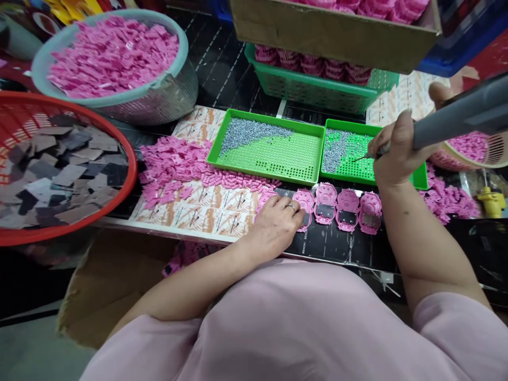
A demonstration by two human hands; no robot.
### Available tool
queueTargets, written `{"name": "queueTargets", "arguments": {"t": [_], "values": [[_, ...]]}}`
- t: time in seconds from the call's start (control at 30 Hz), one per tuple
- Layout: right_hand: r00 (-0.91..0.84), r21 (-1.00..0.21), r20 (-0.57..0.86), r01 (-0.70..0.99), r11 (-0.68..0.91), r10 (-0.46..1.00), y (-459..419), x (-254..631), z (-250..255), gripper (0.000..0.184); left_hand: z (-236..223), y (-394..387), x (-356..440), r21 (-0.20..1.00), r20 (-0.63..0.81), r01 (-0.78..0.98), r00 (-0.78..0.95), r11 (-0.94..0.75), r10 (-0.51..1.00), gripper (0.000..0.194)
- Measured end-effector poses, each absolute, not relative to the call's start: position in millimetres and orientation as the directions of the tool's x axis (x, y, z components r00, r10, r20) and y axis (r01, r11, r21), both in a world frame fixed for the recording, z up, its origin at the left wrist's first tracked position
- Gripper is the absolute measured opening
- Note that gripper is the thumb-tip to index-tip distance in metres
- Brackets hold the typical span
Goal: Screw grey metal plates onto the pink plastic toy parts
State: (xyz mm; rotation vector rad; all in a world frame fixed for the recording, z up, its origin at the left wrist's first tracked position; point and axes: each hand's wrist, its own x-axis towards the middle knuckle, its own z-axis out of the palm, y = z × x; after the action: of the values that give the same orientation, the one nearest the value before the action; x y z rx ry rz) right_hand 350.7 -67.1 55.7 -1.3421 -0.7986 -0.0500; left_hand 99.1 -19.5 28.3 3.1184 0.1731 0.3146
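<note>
My right hand (392,153) is wrapped round a grey electric screwdriver (456,116). Its thin bit points down into the smaller green tray (397,182), above a heap of small silver screws (335,151). On the bench, my left hand (278,225) lies over the left end of a row of pink plastic casings (348,209), fingers laid out across them and partly covering them. Dark or greyish flat pieces (325,212) sit in the lower part of the casings. Just beyond the left hand is a larger green tray (273,172) with more screws in one corner.
A red basket (129,180) of grey flat pieces stands left, behind it a pale blue basket (182,47) of pink parts. Loose pink parts (170,166) are piled on the bench. A cardboard box (333,39) rests over a green crate (317,92). Right is a cream basket (498,151).
</note>
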Motion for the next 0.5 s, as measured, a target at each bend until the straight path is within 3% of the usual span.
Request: {"name": "queueTargets", "arguments": {"t": [0.17, 0.5], "values": [[0.699, -0.741, 0.661, 0.549, 0.388, 0.273, -47.9, 353.6, 48.5, 0.055, 27.4, -19.2, 98.4, 0.028, 0.191, 0.100, 0.976, -0.995, 0.103, 0.016], [0.620, -0.674, 0.726, 0.559, 0.483, 0.297, -42.1, 356.8, 40.7, 0.029, 26.4, -18.9, 99.9, 0.067, 0.168, 0.096, 0.980, -0.993, 0.106, 0.013]]}}
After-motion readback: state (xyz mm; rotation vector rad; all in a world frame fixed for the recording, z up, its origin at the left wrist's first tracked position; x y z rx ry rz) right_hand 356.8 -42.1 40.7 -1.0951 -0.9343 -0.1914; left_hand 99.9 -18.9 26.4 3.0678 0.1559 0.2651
